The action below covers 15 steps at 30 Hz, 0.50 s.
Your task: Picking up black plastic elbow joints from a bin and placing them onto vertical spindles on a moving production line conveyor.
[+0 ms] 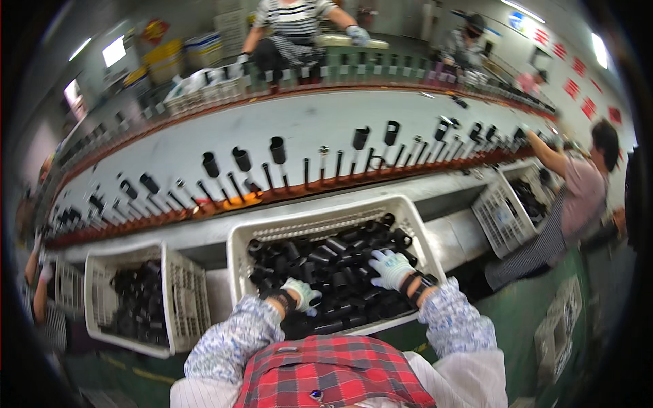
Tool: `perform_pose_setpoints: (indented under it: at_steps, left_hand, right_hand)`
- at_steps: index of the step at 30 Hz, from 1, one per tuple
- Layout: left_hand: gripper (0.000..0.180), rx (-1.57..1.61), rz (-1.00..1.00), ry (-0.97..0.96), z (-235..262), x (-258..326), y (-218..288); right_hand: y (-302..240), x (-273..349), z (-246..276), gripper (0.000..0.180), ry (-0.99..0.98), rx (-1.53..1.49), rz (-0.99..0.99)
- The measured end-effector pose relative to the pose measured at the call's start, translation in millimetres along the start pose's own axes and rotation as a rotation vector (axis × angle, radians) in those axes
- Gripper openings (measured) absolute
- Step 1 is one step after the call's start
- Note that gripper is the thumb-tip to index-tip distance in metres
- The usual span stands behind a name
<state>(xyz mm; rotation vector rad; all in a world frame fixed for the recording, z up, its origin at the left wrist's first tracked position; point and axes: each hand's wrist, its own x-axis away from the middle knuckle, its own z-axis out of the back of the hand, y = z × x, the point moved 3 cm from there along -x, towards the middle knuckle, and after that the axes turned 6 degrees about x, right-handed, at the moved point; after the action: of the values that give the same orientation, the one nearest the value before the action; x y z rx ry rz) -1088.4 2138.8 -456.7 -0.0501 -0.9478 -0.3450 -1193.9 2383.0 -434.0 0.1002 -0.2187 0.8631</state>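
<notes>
I'm looking down into a white perforated plastic crate [415, 224] sitting right in front of me, below the conveyor edge. It's holding a heap of short black tubes [333, 265], lying every which way, filling most of the floor of the crate.

Both my hands are working inside it, gloved in white. My left hand [301, 295] is resting on the tubes at the near left of the pile, fingers curling down into them; I can't tell whether it's actually gripping one. My right hand [390, 268] is lying on top of the heap further right and a bit deeper in, fingers spreading fairly wide over the tubes, touching them, nothing clearly clamped. Dark straps are sitting on both wrists, floral sleeves behind them.

A second white crate [183, 292] is standing just to the left, also carrying black tubes, piled toward its left side. A third white crate [496, 217] is sitting to the right, with dark parts inside, next to a person in a pink top [578, 197] who is reaching toward the line.

Beyond the crates, a long reddish rail [299, 189] is running across with rows of upright pins; several pins are carrying black tubes on their tips, others are bare. A person in a striped top [292, 20] is standing on the far side.
</notes>
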Motion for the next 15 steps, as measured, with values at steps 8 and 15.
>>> perform_pose_setpoints:
  at_steps: [8, 15]
  left_hand:
    - [0.073, 0.19, -0.071, -0.158, -0.5, -35.4, -4.1]
    - [0.085, 0.4, 0.113, 0.049, 3.0, -58.3, 8.4]
  right_hand:
    - [-18.7, -28.8, -17.3, 0.053, -0.313, 0.296, 0.01]
    - [48.9, -20.7, -17.2, 0.048, -0.307, -0.044, -0.256]
